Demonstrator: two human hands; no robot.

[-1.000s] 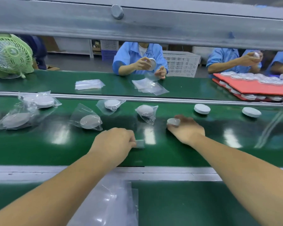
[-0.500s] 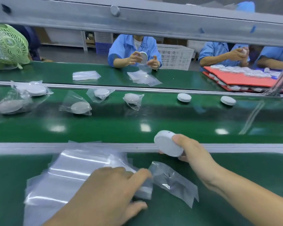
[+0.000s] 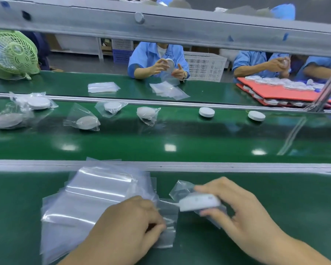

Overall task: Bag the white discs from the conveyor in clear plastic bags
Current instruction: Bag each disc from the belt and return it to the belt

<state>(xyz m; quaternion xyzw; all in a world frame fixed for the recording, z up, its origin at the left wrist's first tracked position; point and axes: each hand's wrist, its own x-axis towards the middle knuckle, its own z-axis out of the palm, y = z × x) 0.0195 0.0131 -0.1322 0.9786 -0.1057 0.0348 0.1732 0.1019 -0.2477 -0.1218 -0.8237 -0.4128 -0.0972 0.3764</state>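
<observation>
White plastic shows between the curled fingers of the right hand [image 3: 243, 213], which grips a white disc [image 3: 199, 202] at the mouth of a clear bag [image 3: 168, 209]. The left hand [image 3: 126, 226] pinches that bag's near edge beside the stack of spare bags [image 3: 96, 197] on the table [image 3: 285, 192]. Blur hides how far in the disc sits. On the conveyor [image 3: 180, 134] beyond, five bagged discs [image 3: 147, 113] lie finished and two bare discs [image 3: 206, 111] wait, so the work looks partly done.

Head camera looks closely down across the conveyor [image 3: 199, 136].
</observation>
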